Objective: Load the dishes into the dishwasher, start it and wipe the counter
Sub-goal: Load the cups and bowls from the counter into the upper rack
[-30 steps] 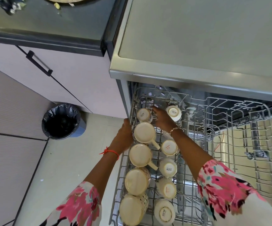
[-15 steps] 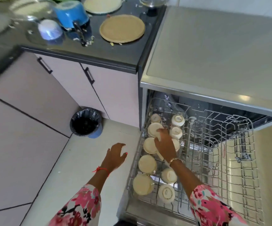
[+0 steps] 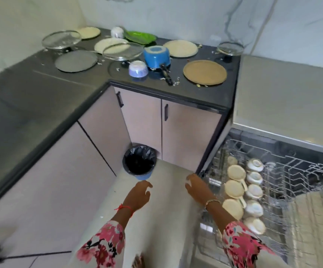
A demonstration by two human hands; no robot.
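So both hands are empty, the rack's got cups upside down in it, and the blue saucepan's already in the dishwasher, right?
Not quite. The head view shows the blue saucepan on the dark counter, not in the dishwasher. Left hand and right hand are empty, and upturned cups sit in the rack.

Single head-worn wide-angle view, high up, looking forward and down into a kitchen corner. Dark L-shaped counter (image 3: 205, 93) runs from 9 o'clock round to 12, far-ish; marble wall behind it along the top edge. Pulled-out dishwasher rack (image 3: 292, 180) sits close at 3 to 4 o'clock, partly cut by the right border. Bin (image 3: 139, 161) near centre on the floor. Both forearms enter from 6 o'clock, nearest to the lens. Edges bend and smear from wide-angle distortion and motion blur. No second view to overlap with.
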